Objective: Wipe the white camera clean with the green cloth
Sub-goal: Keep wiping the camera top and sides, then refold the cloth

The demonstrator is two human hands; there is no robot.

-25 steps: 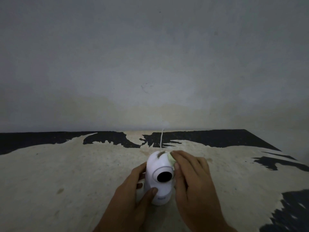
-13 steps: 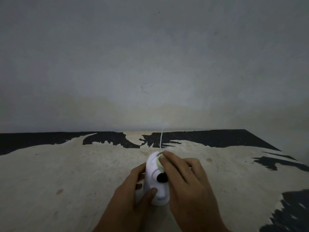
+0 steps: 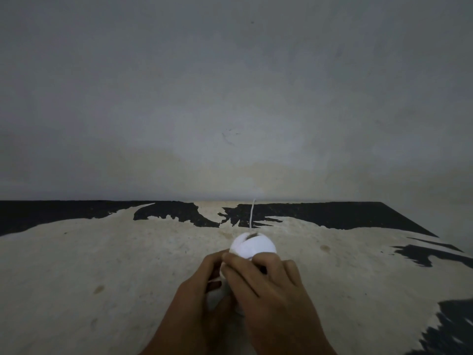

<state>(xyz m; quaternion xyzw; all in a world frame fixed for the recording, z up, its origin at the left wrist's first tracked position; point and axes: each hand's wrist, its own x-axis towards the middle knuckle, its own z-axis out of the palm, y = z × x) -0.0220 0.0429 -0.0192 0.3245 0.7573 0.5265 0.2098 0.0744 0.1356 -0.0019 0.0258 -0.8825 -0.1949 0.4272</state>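
Note:
The white camera (image 3: 253,245) stands on the worn table (image 3: 128,265), only its rounded top showing above my hands. My right hand (image 3: 266,285) lies flat across its front and covers the dark lens. The green cloth is hidden under those fingers, so it cannot be seen. My left hand (image 3: 194,303) wraps the camera's left side and base, its fingers partly under my right hand. A thin white cable (image 3: 252,213) runs from the back of the camera to the wall.
The table has a pale, worn surface with black patches along the back edge (image 3: 332,213) and at the right (image 3: 435,254). A bare grey wall (image 3: 230,98) rises directly behind it. The table's right corner lies at the far right.
My right hand has slid down and leftward from the camera's top over its front, hiding the lens and the green cloth. The left hand keeps its hold on the camera.

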